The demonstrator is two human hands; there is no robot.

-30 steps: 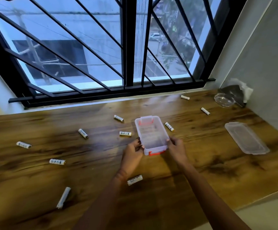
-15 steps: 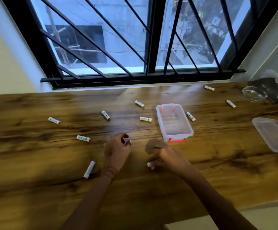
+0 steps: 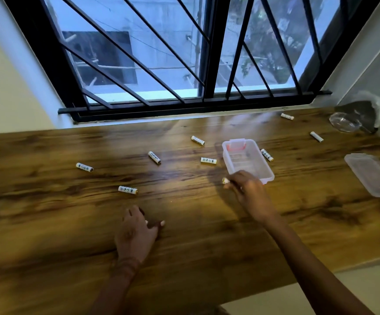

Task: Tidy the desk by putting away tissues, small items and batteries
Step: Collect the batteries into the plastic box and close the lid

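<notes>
Right hand point(image 3: 246, 192) pinches a battery point(image 3: 225, 180) beside the clear container point(image 3: 249, 161); left hand point(image 3: 136, 230) curls on the desk point(image 3: 48, 212), grip indiscernible. Battery print is unreadable.

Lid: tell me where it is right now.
Head view: the lid lies on the desk, far right, apart from the open box.

A: Anything worn on the arms?
B: Two bare forearms point(image 3: 298, 253); the left hand point(image 3: 136, 230) has pale nail tips.
A: The wrist?
B: A dark patterned band rings the left wrist point(image 3: 125, 266) — bracelet or marking, I can't tell. The right hand point(image 3: 249, 193) is blurred.
</notes>
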